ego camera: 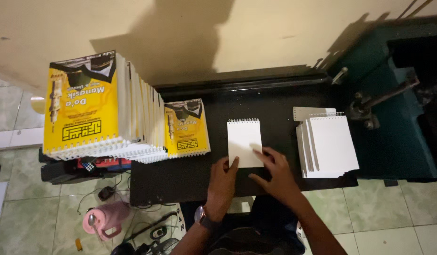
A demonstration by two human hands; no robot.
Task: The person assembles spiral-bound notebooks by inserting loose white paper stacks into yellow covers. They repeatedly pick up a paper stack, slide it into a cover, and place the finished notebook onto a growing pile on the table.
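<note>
At the far left a tall stack of yellow-covered booklets (93, 111) leans on the edge of the black worktable (190, 174), the spiral-bound edges fanned out towards the person. Just beside it on the right lies a single yellow-covered booklet (186, 127), flat on the table, its wire comb along the near edge.

In the middle of the table lies the small white spiral-bound booklet (244, 141). It is a plain, blank white rectangle, taller than it is wide, with a row of fine wire loops along its far edge. It lies flat and square to the table edge, well apart from the yellow booklet and from the pile on the right.

The left hand (222, 182) rests on the table at the booklet's near left corner, fingers loosely curled and the forefinger stretched up against the lower edge; it clasps nothing. A wristwatch (200, 216) sits on that wrist. The right hand (275, 174) lies flat and spread, fingertips pressing on the booklet's lower right corner, palm on the table; it pins the booklet rather than gripping it.

To the right lies a pile of white booklets (328, 146), slightly staggered, wire edges at the far side. Beyond them stands a dark green machine (393, 141) with a metal lever (384, 97).
</note>
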